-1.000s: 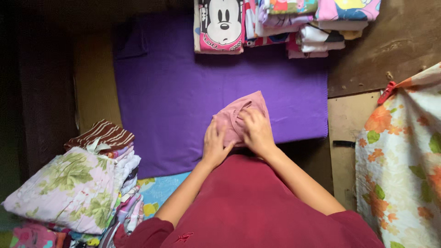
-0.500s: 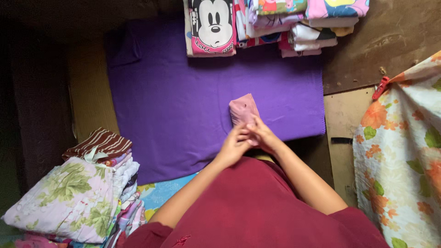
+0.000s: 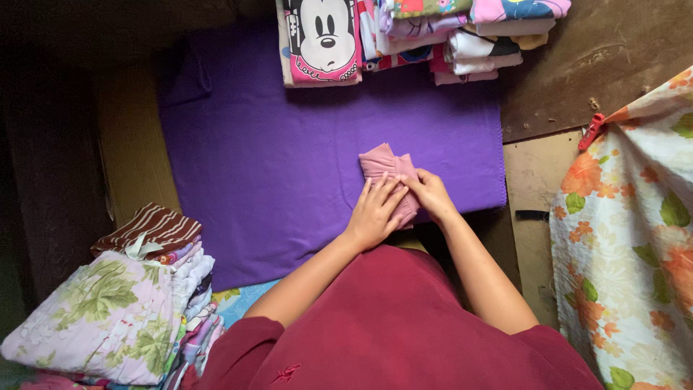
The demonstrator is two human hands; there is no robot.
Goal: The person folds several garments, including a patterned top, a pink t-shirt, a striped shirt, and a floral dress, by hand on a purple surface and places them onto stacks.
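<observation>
Head view shows the left hand (image 3: 373, 214) flat and open, and the right hand (image 3: 429, 193) just beside it with fingers pressing, on a small folded dusty-pink cloth garment (image 3: 385, 163) on the purple fleece blanket (image 3: 274, 166); it looks soft, light and limp, best held by its folded edges.

One purple blanket (image 3: 289, 144), one folded pink garment (image 3: 386, 162) on it under two hands, left hand (image 3: 373, 213) and right hand (image 3: 431, 193), two stacks of folded clothes, one (image 3: 404, 36) at the blanket's far edge, one (image 3: 137, 303) off its near-left corner, one floral cloth (image 3: 628, 238) to its right, one red clothespin (image 3: 590, 131) on that cloth
</observation>
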